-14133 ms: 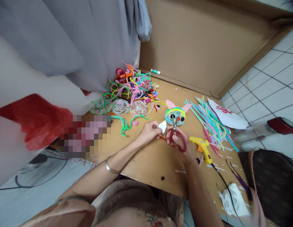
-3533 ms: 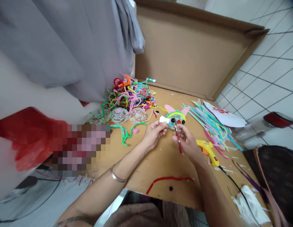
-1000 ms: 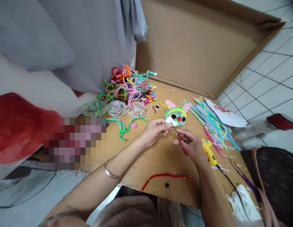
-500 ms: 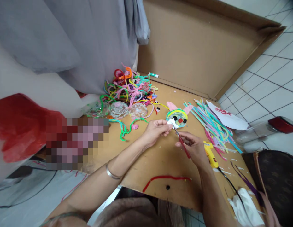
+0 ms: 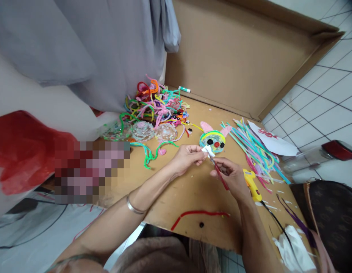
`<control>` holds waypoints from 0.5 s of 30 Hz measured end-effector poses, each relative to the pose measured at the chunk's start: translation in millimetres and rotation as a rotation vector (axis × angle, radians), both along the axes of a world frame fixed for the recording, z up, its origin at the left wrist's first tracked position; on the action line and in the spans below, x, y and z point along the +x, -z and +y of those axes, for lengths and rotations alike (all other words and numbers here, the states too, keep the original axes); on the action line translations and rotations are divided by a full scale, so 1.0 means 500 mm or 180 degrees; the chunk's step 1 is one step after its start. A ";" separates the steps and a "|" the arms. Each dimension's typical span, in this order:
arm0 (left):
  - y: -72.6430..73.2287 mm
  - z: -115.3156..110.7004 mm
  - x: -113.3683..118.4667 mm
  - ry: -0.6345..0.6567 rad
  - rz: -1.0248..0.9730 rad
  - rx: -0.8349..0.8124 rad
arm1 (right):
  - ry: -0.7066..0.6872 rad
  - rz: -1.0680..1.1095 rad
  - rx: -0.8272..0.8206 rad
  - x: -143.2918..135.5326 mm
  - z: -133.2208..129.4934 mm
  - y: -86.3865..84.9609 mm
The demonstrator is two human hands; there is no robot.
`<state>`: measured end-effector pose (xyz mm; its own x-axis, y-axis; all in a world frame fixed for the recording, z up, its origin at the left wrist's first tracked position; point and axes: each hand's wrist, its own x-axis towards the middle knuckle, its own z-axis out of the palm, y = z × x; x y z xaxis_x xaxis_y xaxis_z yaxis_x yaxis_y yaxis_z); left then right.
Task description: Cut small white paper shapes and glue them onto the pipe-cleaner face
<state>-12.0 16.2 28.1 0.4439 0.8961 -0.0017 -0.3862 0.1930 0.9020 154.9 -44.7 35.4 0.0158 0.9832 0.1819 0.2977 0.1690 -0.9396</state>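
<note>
Pinched in my left hand (image 5: 191,154) is a small white piece (image 5: 209,151) that looks like paper. My right hand (image 5: 229,174) is closed round the red handles of a pair of scissors (image 5: 220,175), whose blades meet the white piece. Just beyond both hands lies a round animal face (image 5: 213,137) with pink ears, a yellow and green band, black eyes and a red nose. To the right of my right hand is a yellow glue gun (image 5: 252,185), its black cord running toward the table's front.
Tangled pipe cleaners (image 5: 155,102) and clear coiled discs (image 5: 166,132) pile at the back left. Straight pipe cleaners (image 5: 254,149) lie right. A red pipe cleaner (image 5: 198,213) and black button (image 5: 201,224) sit near the front edge. A brown bag (image 5: 332,220) stands at right.
The scissors' blades have moved into the white piece, and part of it now bends away to the right. Both hands stay in nearly the same place.
</note>
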 end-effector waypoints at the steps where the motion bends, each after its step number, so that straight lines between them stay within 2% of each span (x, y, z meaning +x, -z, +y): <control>1: 0.000 0.000 0.000 0.0002 0.0005 0.0012 | -0.0004 -0.0021 0.0013 0.000 0.000 0.000; 15: -0.016 -0.003 -0.006 0.0016 0.0171 0.0127 | 0.0021 -0.0031 0.0045 0.012 -0.003 0.006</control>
